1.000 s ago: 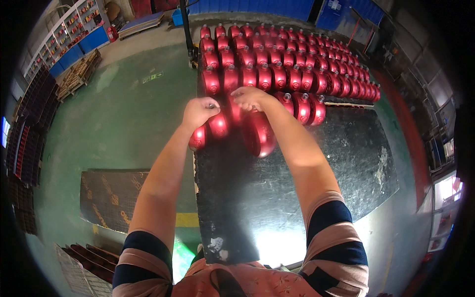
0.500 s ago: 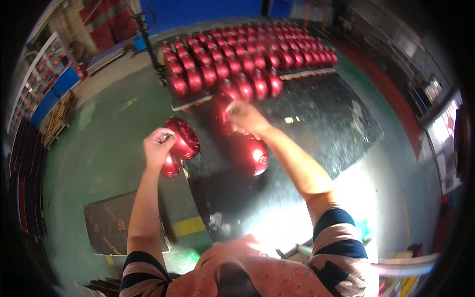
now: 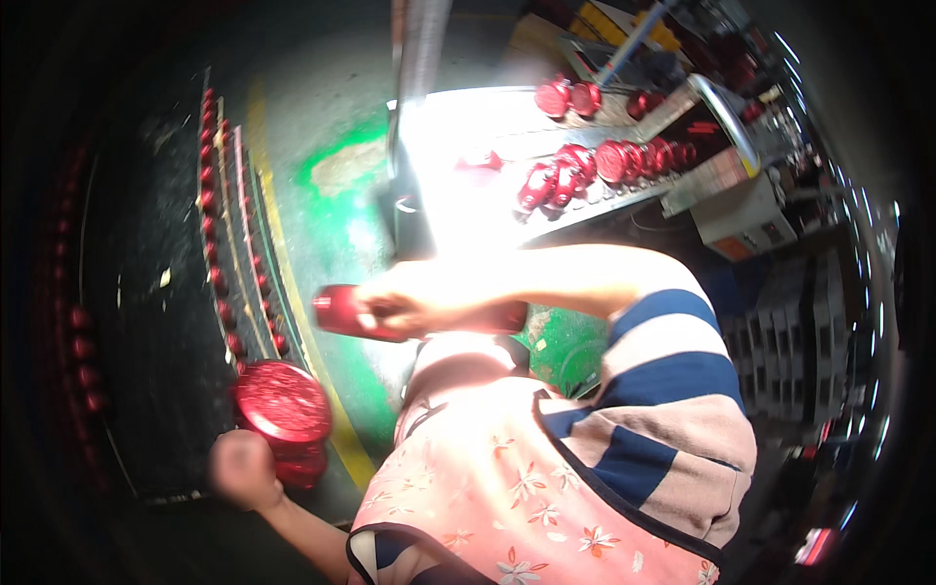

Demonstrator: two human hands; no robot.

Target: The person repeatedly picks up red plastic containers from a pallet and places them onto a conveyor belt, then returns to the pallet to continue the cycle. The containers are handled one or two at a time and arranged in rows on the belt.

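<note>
My left hand [image 3: 246, 470], blurred by motion, is closed at the lower left next to two shiny red bottles. The upper bottle [image 3: 283, 400] turns its round embossed face up, and the lower bottle [image 3: 300, 466] hangs partly behind it. Their necks are hidden at the hand. In front of my body my right hand [image 3: 395, 304] is closed round a red bottle [image 3: 336, 310] lying sideways. Another red piece [image 3: 509, 318] shows beyond my forearm, mostly hidden by it.
A brightly lit bench [image 3: 609, 210] ahead carries a row of red bottles [image 3: 561, 183], with more red bottles [image 3: 567, 97] behind. A metal post [image 3: 419, 58] rises at its left end. Dark boards [image 3: 156, 283] with lines of red bottles lie left. A white machine box [image 3: 746, 219] stands right.
The view has turned right, from the dark board with bottle rows to the lit bench. Both hands have left the board with the red bottles. My right arm now crosses before my body.
</note>
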